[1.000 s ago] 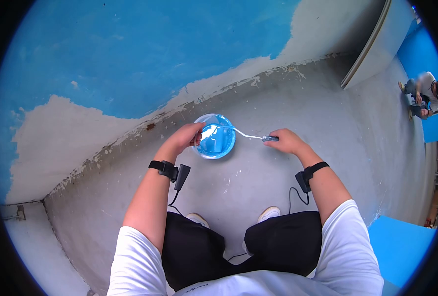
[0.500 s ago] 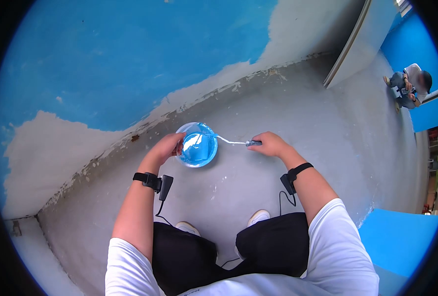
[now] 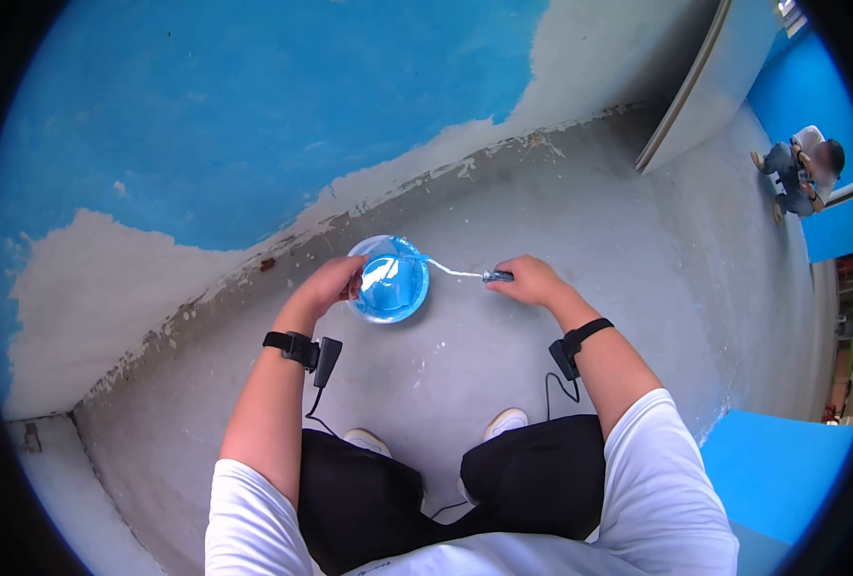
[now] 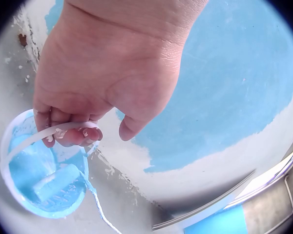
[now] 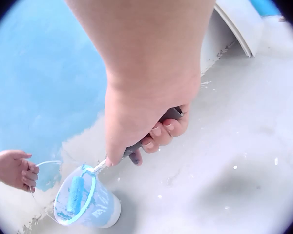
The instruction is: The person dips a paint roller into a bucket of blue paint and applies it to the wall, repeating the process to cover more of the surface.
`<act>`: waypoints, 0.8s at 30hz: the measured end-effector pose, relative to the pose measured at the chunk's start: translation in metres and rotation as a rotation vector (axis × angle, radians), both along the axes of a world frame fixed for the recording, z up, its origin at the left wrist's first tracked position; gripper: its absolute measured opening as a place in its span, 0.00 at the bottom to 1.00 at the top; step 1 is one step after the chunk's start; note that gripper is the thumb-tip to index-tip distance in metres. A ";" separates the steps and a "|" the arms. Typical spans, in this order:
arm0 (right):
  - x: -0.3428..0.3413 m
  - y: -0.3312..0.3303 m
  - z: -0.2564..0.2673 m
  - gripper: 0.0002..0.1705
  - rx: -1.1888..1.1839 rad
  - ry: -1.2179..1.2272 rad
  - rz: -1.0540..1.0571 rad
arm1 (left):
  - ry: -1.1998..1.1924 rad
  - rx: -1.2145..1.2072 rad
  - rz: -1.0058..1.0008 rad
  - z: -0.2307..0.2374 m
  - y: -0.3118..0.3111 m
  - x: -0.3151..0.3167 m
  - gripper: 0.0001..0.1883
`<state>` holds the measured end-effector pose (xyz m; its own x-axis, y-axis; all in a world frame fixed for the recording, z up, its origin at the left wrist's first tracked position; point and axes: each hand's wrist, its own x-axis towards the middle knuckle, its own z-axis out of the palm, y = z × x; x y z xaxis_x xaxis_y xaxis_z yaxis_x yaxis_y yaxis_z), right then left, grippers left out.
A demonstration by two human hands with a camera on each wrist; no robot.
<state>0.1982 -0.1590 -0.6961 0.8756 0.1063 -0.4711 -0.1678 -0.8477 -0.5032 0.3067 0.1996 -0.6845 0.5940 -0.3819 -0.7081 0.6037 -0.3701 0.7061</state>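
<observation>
While gripping the dark handle (image 3: 498, 276) of the roller (image 4: 56, 183) with the curled fingers of the right hand (image 3: 532, 280), holds the white bail (image 4: 39, 134) of the bucket (image 5: 103, 209) in the hooked fingers of the left hand (image 3: 332, 283). Has the roller down inside the bucket, blue-coated, by wet blue paint (image 4: 29, 165); seems, therefore, busy with loading rather than spreading. Looks only partway along overall: already blue across much of the upper wall (image 3: 253, 96), but pale and ragged along the lower strip (image 3: 81, 288) towards the floor (image 3: 541, 365). Probably leaves that strip to cover. Cannot tell from these views the age of the blue coat.
</observation>
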 end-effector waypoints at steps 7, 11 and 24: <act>-0.002 0.000 -0.003 0.19 0.030 -0.066 0.014 | -0.008 -0.014 -0.001 0.001 -0.001 -0.001 0.17; -0.004 0.001 -0.004 0.18 -0.004 -0.092 0.013 | -0.001 -0.005 0.001 0.000 0.001 -0.001 0.17; 0.003 0.000 0.001 0.18 0.064 -0.032 -0.009 | -0.020 0.017 -0.040 0.003 0.000 0.001 0.17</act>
